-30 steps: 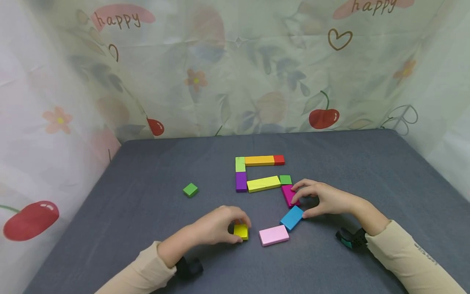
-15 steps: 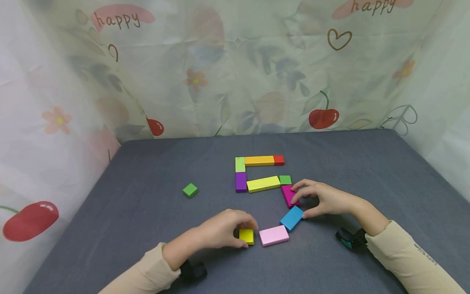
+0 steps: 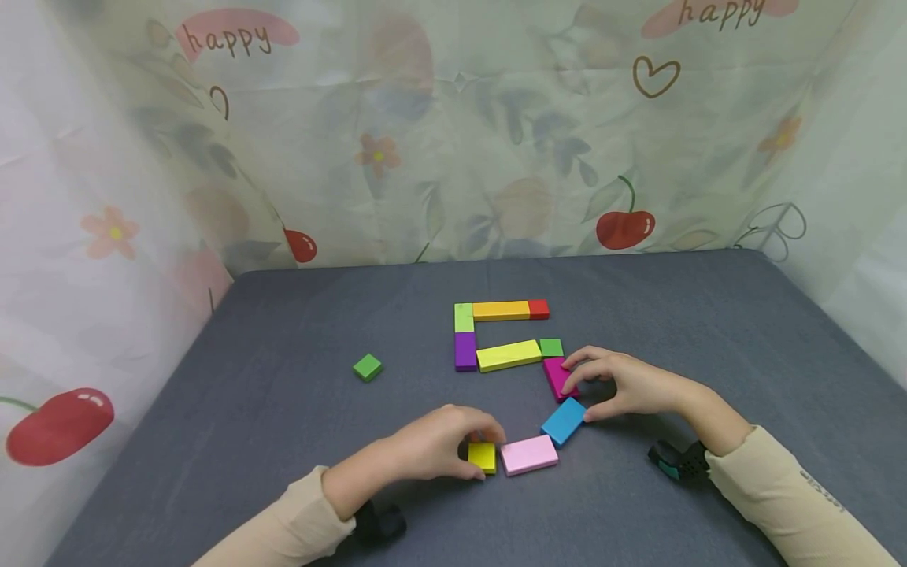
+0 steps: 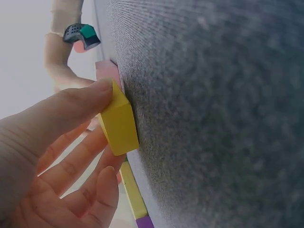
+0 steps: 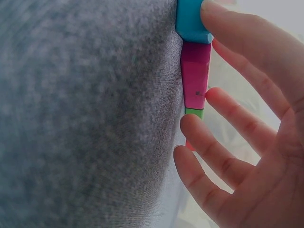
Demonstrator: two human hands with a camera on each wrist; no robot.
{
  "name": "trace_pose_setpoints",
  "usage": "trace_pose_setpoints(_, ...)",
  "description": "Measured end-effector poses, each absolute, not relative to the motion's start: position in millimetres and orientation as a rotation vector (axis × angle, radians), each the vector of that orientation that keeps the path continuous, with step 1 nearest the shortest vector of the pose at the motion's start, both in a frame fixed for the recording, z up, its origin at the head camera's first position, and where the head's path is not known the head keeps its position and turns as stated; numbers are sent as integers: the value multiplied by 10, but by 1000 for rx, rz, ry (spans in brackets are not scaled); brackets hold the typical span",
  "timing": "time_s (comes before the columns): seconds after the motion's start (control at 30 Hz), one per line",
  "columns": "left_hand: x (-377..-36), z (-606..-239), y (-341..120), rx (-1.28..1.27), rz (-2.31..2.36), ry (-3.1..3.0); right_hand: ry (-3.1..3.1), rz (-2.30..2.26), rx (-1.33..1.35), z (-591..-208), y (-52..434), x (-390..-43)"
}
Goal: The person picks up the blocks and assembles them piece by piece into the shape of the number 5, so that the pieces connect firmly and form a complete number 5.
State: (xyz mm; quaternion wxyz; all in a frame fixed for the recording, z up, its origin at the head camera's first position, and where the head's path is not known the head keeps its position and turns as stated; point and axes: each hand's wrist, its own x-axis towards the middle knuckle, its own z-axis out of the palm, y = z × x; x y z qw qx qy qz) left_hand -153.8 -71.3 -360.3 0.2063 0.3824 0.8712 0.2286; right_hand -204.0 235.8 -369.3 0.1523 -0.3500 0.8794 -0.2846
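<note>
My left hand (image 3: 439, 445) pinches a small yellow block (image 3: 482, 457) between thumb and fingers, low over the table; the left wrist view shows the thumb on the yellow block (image 4: 118, 123). Just to its right lies a pink block (image 3: 529, 455), its left end beside the yellow one. My right hand (image 3: 627, 383) rests with loosely bent fingers at a magenta block (image 3: 556, 376), and its thumb touches a blue block (image 3: 564, 422). In the right wrist view the thumb tip lies on the blue block (image 5: 191, 19), the other fingers spread apart.
The chain continues from the magenta block through a green block (image 3: 550, 347), a long yellow block (image 3: 509, 356), purple (image 3: 465, 351), light green (image 3: 464, 317), orange (image 3: 501, 311) and red (image 3: 538, 309) blocks. A separate green block (image 3: 368, 367) lies to the left on the grey tabletop (image 3: 298, 331).
My left hand has slid the yellow block to the right and slightly nearer, up close to the pink block. The right hand has kept its place.
</note>
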Motion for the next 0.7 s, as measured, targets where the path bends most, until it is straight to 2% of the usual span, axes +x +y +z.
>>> trace_pose_setpoints(0.7, -1539, -3614, -660, 1102, 633, 2414, 2526, -815, -992, -3700, 2357, -2041)
